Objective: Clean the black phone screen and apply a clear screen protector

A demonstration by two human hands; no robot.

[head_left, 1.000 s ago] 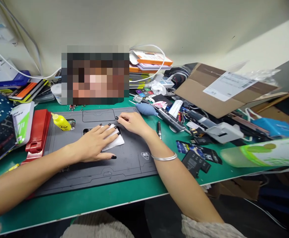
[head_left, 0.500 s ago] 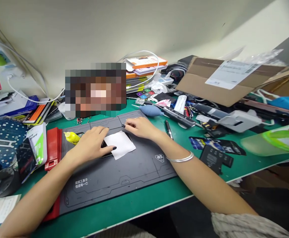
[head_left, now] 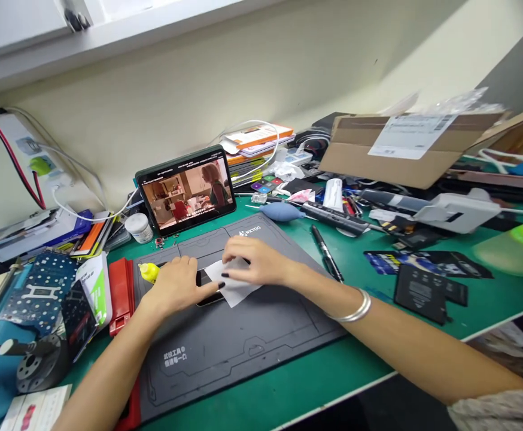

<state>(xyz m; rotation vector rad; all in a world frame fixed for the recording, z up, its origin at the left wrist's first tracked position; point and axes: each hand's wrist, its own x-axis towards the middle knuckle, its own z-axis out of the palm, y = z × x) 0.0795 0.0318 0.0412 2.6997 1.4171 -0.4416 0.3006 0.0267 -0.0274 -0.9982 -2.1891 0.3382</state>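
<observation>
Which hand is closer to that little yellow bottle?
Left. The left hand lies just beside the yellow bottle; the right hand rests farther away, on the white cloth.

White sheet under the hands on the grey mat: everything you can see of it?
The thin white rectangular sheet looks like plain paper or wipe, unprinted. It lies flat, skewed, over one end of a dark phone on the grey work mat. The right hand presses on its upper part, hiding it; the thumb of the left hand meets its left edge.
</observation>
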